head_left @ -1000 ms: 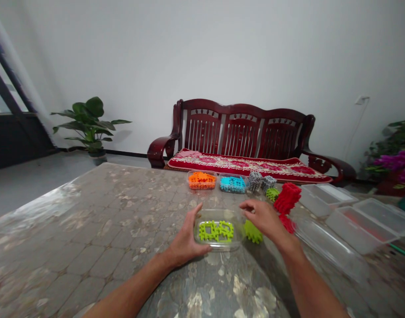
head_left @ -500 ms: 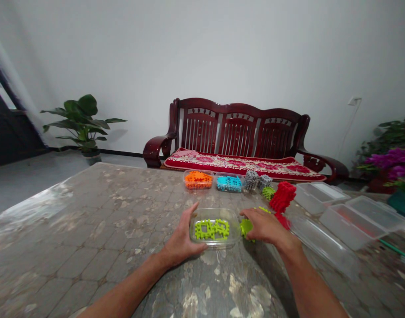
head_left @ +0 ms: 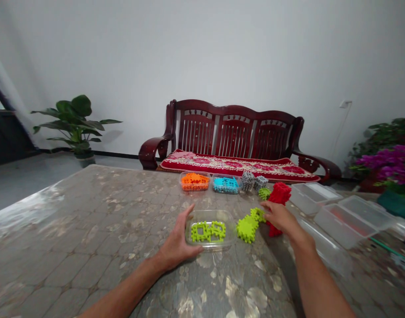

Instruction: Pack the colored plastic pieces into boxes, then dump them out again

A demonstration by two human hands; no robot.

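A clear plastic container (head_left: pixel 230 229) sits at the front of the table, with flat lime-green interlocking building pieces (head_left: pixel 207 231) inside. My left hand (head_left: pixel 181 238) is wrapped round its left end, thumb on the near side. Right of the container lies a cluster of lime-green gear-edged pieces (head_left: pixel 247 228). My right hand (head_left: pixel 282 216) is at the cluster's far right end, its visible fingertips apart and close to a small green piece; whether they touch it I cannot tell. Behind this hand stands a red stack of pieces (head_left: pixel 280 192), partly hidden.
Containers of orange pieces (head_left: pixel 195 181) and blue pieces (head_left: pixel 226 183) stand at the back. Grey pieces (head_left: pixel 248 181) and a green ball-like piece (head_left: pixel 264 193) are beside them. Translucent bins (head_left: pixel 341 227) and a clear lid (head_left: pixel 321 247) lie right. A wooden bench (head_left: pixel 235 132) is behind.
My right hand has moved right and away from me, uncovering the lime-green cluster. My left hand still holds the container. The view has shifted slightly.
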